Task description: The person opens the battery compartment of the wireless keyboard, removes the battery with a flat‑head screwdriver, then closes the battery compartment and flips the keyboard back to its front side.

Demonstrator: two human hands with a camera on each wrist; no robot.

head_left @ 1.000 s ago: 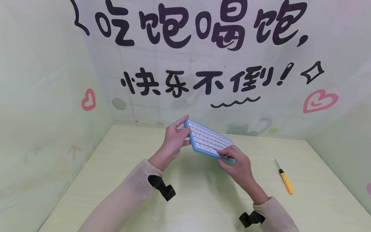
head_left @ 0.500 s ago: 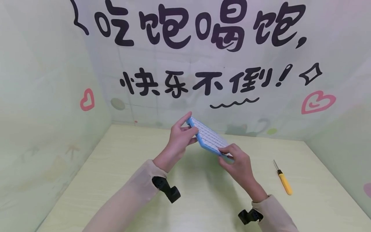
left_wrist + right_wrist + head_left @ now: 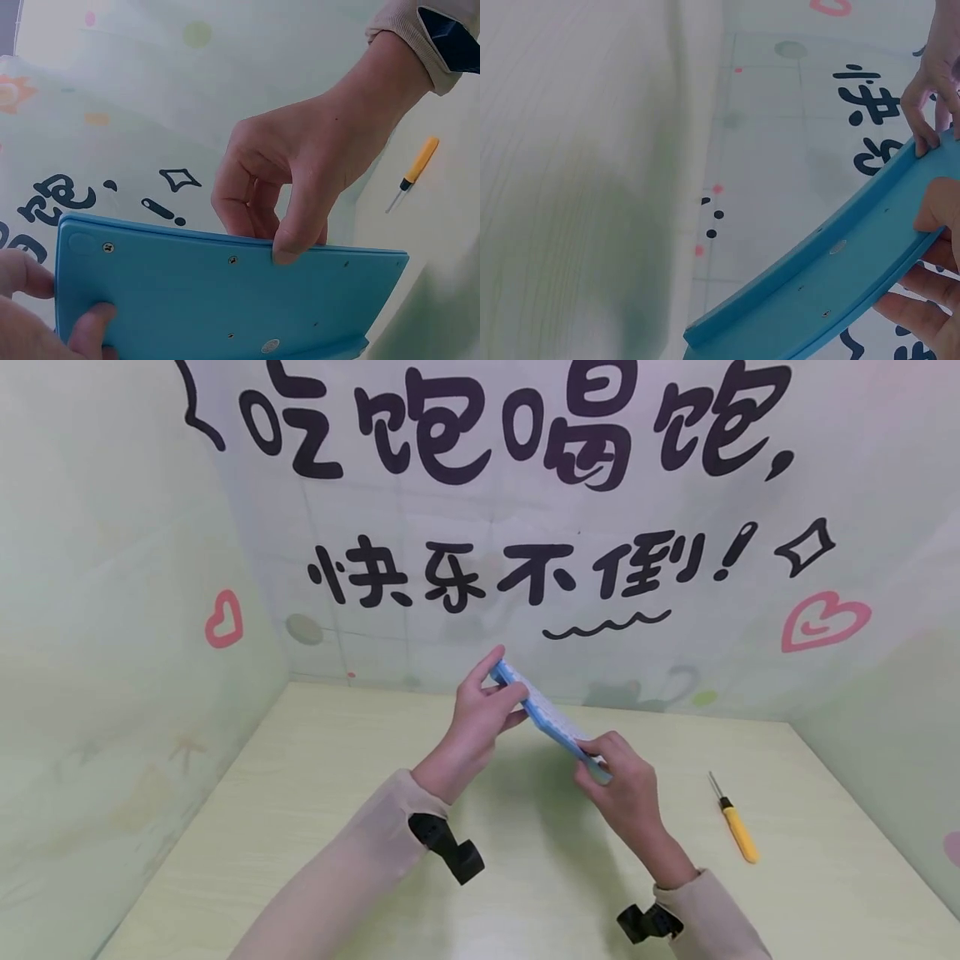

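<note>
A blue keyboard (image 3: 550,714) with white keys is held up above the table, tilted and seen almost edge-on in the head view. My left hand (image 3: 482,714) grips its left end, thumb on the key side. At the right end, my right hand (image 3: 628,785) pinches the near edge. The left wrist view shows the keyboard's plain blue underside (image 3: 187,292) with several small screws and an oval label (image 3: 271,346). There the thumb of the right hand presses on that underside. From the right wrist, the same underside (image 3: 810,285) appears with a raised ridge along one long edge.
A screwdriver (image 3: 738,831) with a yellow handle lies on the pale table (image 3: 300,827), right of my right hand. Behind stands a printed wall (image 3: 465,510) with large black characters. Side walls (image 3: 127,652) flank the table. Small black cameras (image 3: 450,852) sit on both wrists.
My left hand has moved right and slightly up, turning the keyboard so its key face shows much less. The right hand keeps its hold, shifting only slightly. The screwdriver stays put.
</note>
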